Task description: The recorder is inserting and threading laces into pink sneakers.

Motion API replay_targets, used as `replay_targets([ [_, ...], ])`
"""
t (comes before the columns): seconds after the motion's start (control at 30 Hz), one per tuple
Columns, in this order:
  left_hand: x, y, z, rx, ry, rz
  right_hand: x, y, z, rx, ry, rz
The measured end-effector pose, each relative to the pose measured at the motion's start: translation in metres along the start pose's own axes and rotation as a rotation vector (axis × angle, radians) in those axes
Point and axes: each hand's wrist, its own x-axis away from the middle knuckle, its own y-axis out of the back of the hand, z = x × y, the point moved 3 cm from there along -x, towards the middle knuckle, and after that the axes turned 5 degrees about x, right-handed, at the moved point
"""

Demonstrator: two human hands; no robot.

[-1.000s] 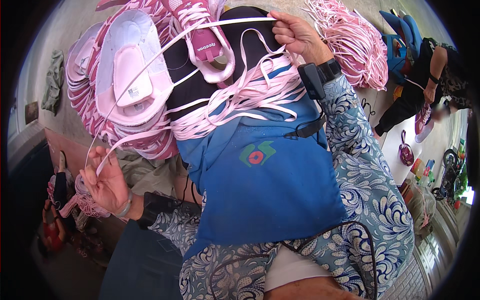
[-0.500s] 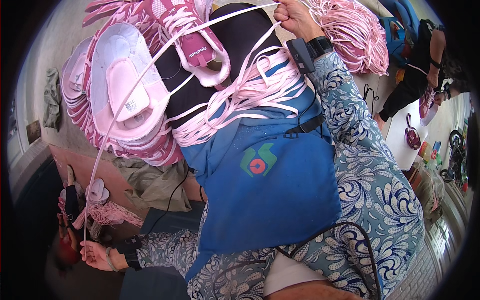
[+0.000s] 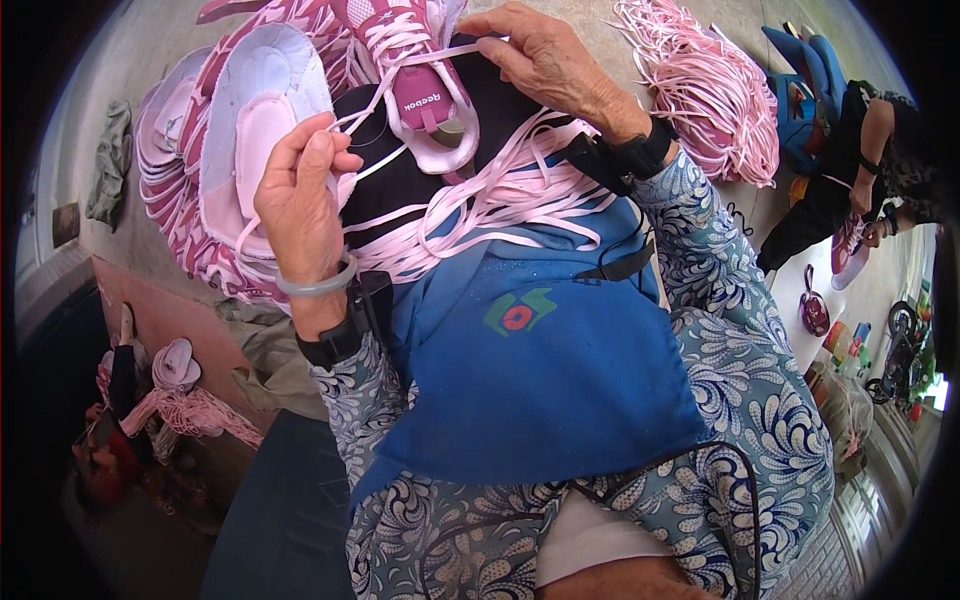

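Note:
A pink shoe upper [image 3: 422, 92] lies at the top centre, its tongue toward me and crossed laces over its front. To its left, my left hand [image 3: 303, 205] is raised with thumb and fingers pinched on a pale pink shoelace, which runs up toward the eyelets. My right hand [image 3: 565, 75] is at the shoe's right side, and its thumb and forefinger grip a shoelace [image 3: 456, 52] that crosses just above the tongue. Below the shoe, a loose bundle of pink shoelaces [image 3: 480, 215] is draped over the blue apron [image 3: 540, 390] on my lap.
A stack of pink shoe uppers [image 3: 265, 75] stands close on the left. At the upper right is a large heap of pink shoelaces [image 3: 700, 95]. One co-worker [image 3: 870, 150] handles a shoe at far right, beside a white surface [image 3: 812, 275]; another person [image 3: 105, 450] is at lower left.
My left hand has come up from the lower left to beside the shoe. My right hand has moved down and left toward the tongue. The long stretched lace is drawn in.

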Motion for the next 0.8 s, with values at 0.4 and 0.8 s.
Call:
replay_targets([
  [0.4,-0.04,-0.031,0.022,-0.867,-0.193,-0.039,0.015,-0.021,-0.007,-0.07,-0.367,0.467],
  [0.8,-0.047,-0.013,0.012,-0.43,0.219,0.038,0.018,-0.012,-0.029,-0.048,-0.5,0.447],
])
